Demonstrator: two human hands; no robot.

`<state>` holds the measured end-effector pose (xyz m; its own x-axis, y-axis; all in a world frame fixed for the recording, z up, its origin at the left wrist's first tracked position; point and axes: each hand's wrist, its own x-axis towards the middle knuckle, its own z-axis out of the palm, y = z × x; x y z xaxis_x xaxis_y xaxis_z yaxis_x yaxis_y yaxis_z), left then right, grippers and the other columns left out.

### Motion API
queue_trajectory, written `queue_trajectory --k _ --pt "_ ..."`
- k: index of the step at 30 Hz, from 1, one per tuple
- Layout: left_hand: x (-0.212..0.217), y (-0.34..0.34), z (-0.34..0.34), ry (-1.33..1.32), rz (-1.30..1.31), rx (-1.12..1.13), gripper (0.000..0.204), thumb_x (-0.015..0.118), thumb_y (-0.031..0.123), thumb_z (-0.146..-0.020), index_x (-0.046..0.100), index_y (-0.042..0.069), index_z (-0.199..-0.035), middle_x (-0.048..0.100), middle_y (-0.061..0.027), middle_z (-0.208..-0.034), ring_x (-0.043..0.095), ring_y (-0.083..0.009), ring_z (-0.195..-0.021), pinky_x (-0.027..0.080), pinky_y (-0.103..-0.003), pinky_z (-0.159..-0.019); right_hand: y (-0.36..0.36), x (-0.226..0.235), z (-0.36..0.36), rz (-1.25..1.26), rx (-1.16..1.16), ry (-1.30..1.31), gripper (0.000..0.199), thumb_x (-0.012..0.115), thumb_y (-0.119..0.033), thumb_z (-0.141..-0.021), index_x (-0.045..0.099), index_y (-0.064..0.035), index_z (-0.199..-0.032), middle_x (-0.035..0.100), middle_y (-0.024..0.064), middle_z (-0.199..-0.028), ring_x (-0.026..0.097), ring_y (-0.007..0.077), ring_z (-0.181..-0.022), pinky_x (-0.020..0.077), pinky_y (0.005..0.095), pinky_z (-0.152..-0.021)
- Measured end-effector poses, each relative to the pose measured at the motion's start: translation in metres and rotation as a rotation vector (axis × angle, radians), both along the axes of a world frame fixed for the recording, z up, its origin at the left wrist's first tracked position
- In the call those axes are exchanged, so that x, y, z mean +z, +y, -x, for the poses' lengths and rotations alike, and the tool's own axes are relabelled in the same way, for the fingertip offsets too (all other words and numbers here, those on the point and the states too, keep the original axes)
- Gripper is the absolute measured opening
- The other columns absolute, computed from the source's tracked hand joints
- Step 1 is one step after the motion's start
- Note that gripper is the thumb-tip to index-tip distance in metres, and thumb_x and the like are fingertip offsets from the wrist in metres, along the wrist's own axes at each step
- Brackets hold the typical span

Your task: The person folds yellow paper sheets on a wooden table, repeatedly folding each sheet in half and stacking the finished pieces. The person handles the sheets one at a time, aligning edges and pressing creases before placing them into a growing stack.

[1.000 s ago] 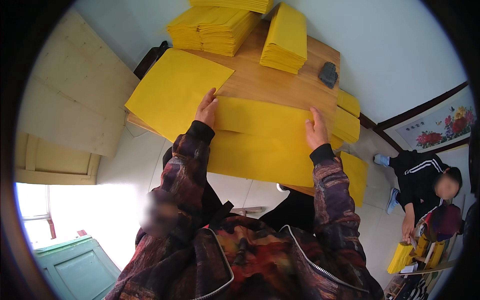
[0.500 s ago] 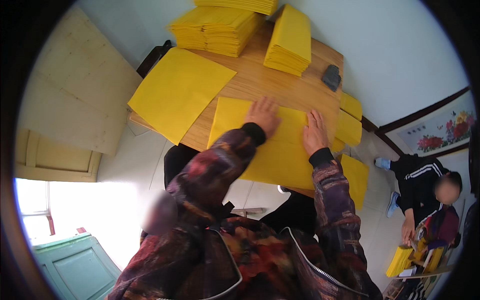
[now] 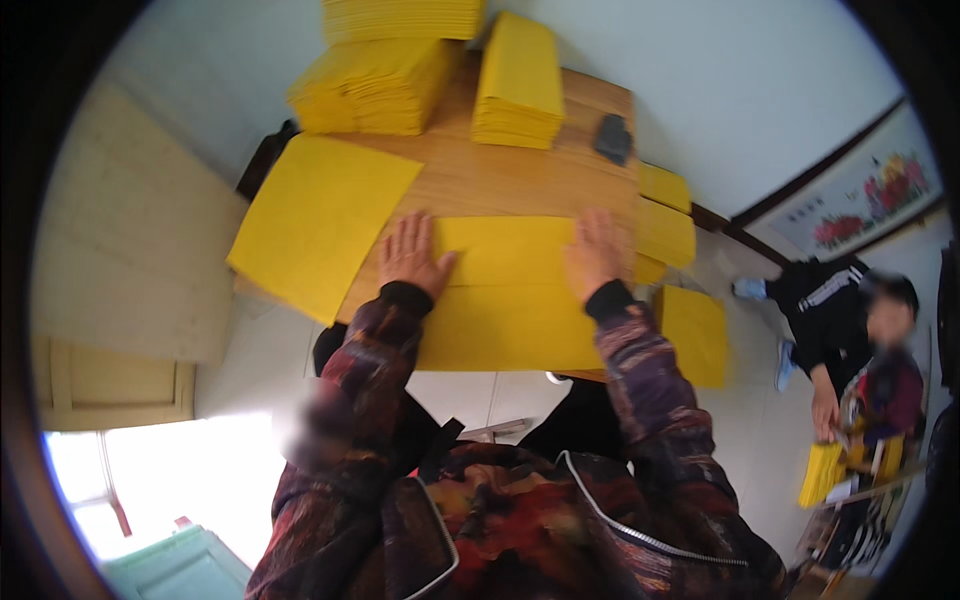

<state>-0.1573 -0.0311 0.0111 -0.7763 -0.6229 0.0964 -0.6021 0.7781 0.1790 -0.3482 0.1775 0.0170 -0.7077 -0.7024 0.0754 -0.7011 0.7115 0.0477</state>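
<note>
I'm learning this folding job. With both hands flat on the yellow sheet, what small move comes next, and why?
Probably slide both palms outward along the fold. The left hand and right hand press flat on the folded yellow sheet, and its crease between them looks not yet sharp.

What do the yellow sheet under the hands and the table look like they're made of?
The yellow sheet looks like matte paper or thin card: flat, with a crisp fold line. The table looks like light wood, with visible grain; whether it is solid or veneer cannot be told.
</note>
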Motion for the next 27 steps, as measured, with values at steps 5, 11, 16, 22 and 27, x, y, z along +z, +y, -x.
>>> queue_trajectory --k 5,11,16,22,27 --pt "-0.001 -0.002 0.001 -0.050 -0.019 -0.007 0.074 0.050 0.050 -0.089 0.028 0.010 -0.147 0.022 -0.0077 -0.156 0.017 -0.0256 -0.144 0.013 -0.044 -0.116 -0.081 0.002 -0.078 0.231 0.312 -0.227 0.060 0.052 -0.038 -0.090 0.041 -0.0043 -0.139 0.034 0.0124 -0.149 0.024 0.0293 -0.141 0.0187 0.0503 -0.113" --pt "-0.007 -0.005 -0.001 -0.053 0.027 -0.024 0.074 0.047 0.052 -0.089 0.028 0.010 -0.147 0.022 -0.0079 -0.156 0.017 -0.0249 -0.144 0.013 -0.044 -0.116 -0.049 -0.004 -0.044 0.212 0.081 -0.274 0.074 0.048 -0.049 -0.090 0.032 -0.0010 -0.144 0.025 0.0150 -0.154 0.015 0.0293 -0.144 0.0116 0.0477 -0.116" --pt "-0.013 -0.008 0.000 -0.026 0.039 -0.028 0.074 0.048 0.052 -0.089 0.028 0.010 -0.147 0.022 -0.0082 -0.156 0.018 -0.0249 -0.144 0.015 -0.044 -0.115 0.027 -0.001 0.012 0.159 -0.092 -0.237 0.077 0.046 -0.050 -0.091 0.025 0.0000 -0.146 0.019 0.0151 -0.155 0.015 0.0305 -0.144 0.0129 0.0457 -0.116" --pt "0.000 -0.013 -0.003 0.034 -0.031 -0.048 0.076 0.058 0.049 -0.085 0.030 0.013 -0.147 0.022 -0.0083 -0.156 0.020 -0.0271 -0.143 0.016 -0.047 -0.115 0.090 0.016 0.005 0.439 0.065 -0.223 0.067 0.058 -0.035 -0.088 0.035 0.0041 -0.137 0.034 0.0217 -0.146 0.030 0.0373 -0.136 0.0252 0.0454 -0.112" --pt "0.036 0.007 -0.062 0.100 -0.212 -0.373 0.082 0.068 0.046 -0.079 0.030 0.018 -0.146 0.021 -0.0076 -0.156 0.020 -0.0280 -0.143 0.018 -0.051 -0.113 0.136 0.038 -0.060 0.331 0.367 -0.310 0.078 0.072 -0.037 -0.077 0.039 0.0028 -0.134 0.036 0.0204 -0.143 0.032 0.0373 -0.134 0.0277 0.0459 -0.110"
